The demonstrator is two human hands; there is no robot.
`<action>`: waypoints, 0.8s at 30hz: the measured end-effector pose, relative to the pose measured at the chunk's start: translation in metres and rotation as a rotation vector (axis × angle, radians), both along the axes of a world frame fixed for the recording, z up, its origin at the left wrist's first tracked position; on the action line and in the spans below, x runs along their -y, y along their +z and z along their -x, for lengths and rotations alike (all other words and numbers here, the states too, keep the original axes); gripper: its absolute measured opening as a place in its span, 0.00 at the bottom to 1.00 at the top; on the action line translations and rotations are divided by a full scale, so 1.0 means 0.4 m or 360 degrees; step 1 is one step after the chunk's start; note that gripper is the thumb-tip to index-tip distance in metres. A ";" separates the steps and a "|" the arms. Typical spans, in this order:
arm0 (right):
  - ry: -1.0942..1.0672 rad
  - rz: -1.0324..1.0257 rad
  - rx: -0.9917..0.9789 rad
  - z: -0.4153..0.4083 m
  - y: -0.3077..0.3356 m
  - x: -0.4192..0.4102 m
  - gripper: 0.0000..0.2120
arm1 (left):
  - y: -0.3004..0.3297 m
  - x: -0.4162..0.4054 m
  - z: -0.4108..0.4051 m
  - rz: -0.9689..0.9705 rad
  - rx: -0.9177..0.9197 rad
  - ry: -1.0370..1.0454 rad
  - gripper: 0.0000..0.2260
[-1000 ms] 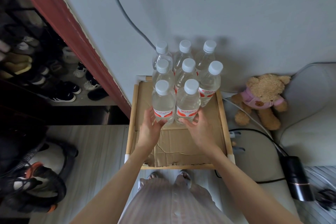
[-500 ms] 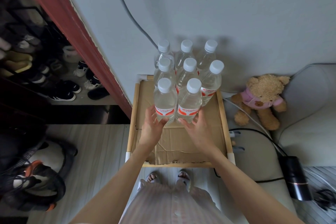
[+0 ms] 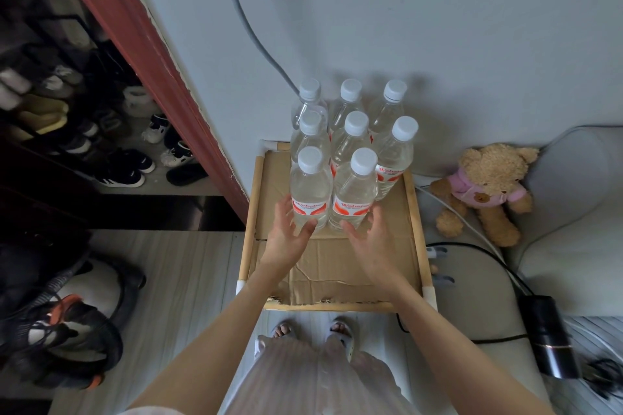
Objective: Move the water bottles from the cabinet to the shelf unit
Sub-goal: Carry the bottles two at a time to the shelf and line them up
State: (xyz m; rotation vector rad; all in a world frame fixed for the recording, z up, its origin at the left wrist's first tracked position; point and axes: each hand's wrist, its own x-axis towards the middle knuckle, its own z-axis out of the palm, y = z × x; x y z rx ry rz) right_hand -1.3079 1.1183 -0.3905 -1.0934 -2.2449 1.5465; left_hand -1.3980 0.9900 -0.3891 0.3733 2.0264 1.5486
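Several clear water bottles (image 3: 350, 145) with white caps and red labels stand in rows on the cardboard-lined top of the wooden shelf unit (image 3: 413, 212), against the wall. My left hand (image 3: 286, 236) cups the base of the front-left bottle (image 3: 310, 185), thumb and loosely spread fingers touching it. My right hand (image 3: 367, 239) lies at the base of the front-right bottle (image 3: 354, 192), fingers relaxed and spread around its lower part. Both front bottles stand upright on the cardboard.
A teddy bear (image 3: 485, 185) sits on the floor right of the shelf unit, among cables and a black cylinder (image 3: 549, 337). A grey cable (image 3: 249, 30) runs down the wall behind the bottles. A shoe rack (image 3: 101, 131) stands left; bags (image 3: 60, 330) lie lower left.
The two front bottles were pushed slightly back toward the others. My fingers have loosened around their bases.
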 end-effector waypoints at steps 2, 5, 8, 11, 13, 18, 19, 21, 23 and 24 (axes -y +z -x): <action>0.0054 0.0022 0.0011 -0.008 0.011 -0.005 0.29 | 0.006 0.007 0.003 0.0096 -0.0040 -0.0054 0.31; 0.0149 0.0062 0.0089 -0.021 0.009 -0.008 0.36 | 0.018 0.016 -0.002 0.0279 -0.0155 -0.0104 0.34; 0.0266 0.0007 0.0350 -0.048 -0.002 -0.011 0.41 | 0.025 0.034 -0.023 0.0431 -0.0309 -0.0075 0.37; 0.0581 -0.0184 0.0614 -0.086 -0.010 -0.005 0.39 | 0.023 0.080 -0.073 0.0683 -0.0564 -0.0074 0.35; 0.0801 -0.0320 0.0641 -0.099 -0.009 0.013 0.37 | 0.025 0.124 -0.123 0.0896 -0.0669 -0.0029 0.32; 0.1409 -0.0538 0.0382 -0.096 0.035 0.078 0.34 | 0.045 0.247 -0.273 0.1288 -0.0771 0.0248 0.29; 0.1545 -0.0621 0.0332 -0.092 0.052 0.095 0.34 | 0.050 0.271 -0.304 0.1329 -0.0762 0.0315 0.28; 0.1790 -0.0767 0.0180 -0.081 0.085 0.145 0.34 | 0.065 0.321 -0.369 0.1379 -0.0712 0.0479 0.27; 0.2002 -0.0900 -0.0006 -0.075 0.108 0.215 0.36 | 0.081 0.374 -0.438 0.1424 -0.0644 0.0684 0.27; 0.2108 -0.0946 -0.0078 -0.076 0.116 0.254 0.36 | 0.088 0.402 -0.474 0.1448 -0.0609 0.0793 0.27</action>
